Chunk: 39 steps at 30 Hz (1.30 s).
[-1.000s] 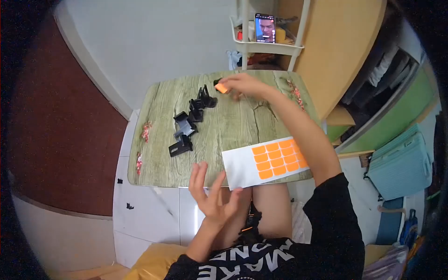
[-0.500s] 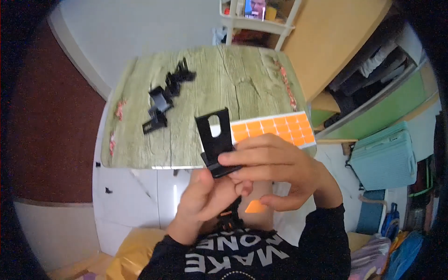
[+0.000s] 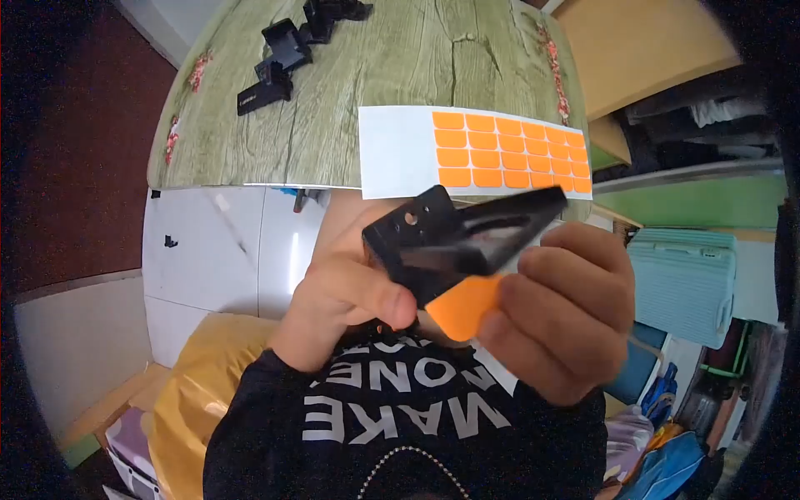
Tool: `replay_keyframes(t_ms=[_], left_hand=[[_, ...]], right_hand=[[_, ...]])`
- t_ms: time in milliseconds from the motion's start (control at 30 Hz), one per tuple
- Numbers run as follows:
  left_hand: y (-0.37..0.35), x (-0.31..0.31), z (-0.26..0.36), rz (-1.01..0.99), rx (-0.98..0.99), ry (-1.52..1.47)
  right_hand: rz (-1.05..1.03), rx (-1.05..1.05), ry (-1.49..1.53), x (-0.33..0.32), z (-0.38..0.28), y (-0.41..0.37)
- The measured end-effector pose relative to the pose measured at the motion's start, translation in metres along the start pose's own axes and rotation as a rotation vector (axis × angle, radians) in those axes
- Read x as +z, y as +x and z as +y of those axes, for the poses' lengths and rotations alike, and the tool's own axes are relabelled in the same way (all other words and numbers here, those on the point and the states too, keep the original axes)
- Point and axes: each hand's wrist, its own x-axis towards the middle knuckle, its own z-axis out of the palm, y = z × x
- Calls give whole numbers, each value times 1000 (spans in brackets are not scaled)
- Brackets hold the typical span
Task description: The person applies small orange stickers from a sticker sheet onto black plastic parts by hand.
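Observation:
A black folding phone stand [image 3: 467, 237] with an oval cut-out in one panel is held tilted over my lap. My left hand [image 3: 346, 287] grips its left side, the thumb pressed along the lower edge. Between the thumb and fingers of my right hand [image 3: 567, 312] is an orange sticker [image 3: 462, 310]. The sticker's upper edge overlaps the stand's lower edge in this view. Beyond my hands, a white sheet [image 3: 398, 150] with rows of orange stickers lies at the table's near edge.
Several more black stands [image 3: 286, 46] sit in a line on the wood-patterned table [image 3: 333, 125]. To the left of my lap is a yellow bag [image 3: 208, 367]. A mint-green suitcase [image 3: 683, 279] stands on the floor at the right.
My view has tipped downward. The stand has turned from upright to tilted, nearer my chest. My right hand has come off its front panel and brought the orange sticker up to its lower edge.

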Motion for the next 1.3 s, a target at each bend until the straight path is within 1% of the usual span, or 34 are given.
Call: replay_keyframes(t_ms=[33, 67, 200, 400, 600, 700, 733, 1000, 1033, 1067, 1200, 1300], left_hand=[[-1, 1, 0, 51, -11, 30], [-1, -2, 0, 52, -13, 27], [2, -25, -3, -167, -171, 11], [-1, -18, -4, -50, -150, -14], [-16, -18, 0, -7, -130, 6], [-13, -18, -1, -12, -131, 22], [-12, -18, -1, -18, -134, 27], [-13, -20, 3, -44, -145, 79], [-4, -19, 0, -44, -144, 87], [-9, -20, 2, -47, -144, 95], [-1, -20, 1, -60, -149, 122], [3, -22, 4, -72, -154, 145]], right_hand=[[65, -21, -69, 4, -3, -2], [62, -18, -69, 6, -4, -4], [145, -26, -144, 11, -7, -9], [25, -51, -98, 4, -7, -5], [-40, 259, -162, 3, -26, 2], [-73, 405, -223, 0, -39, 8], [-74, 406, -226, 7, -36, 6], [397, 309, -238, 32, -24, -2], [458, 296, -236, 33, -24, -2], [459, 296, -234, 28, -24, -3], [-102, 202, -121, -11, -25, -7], [-53, 172, -166, -6, -24, -10]])
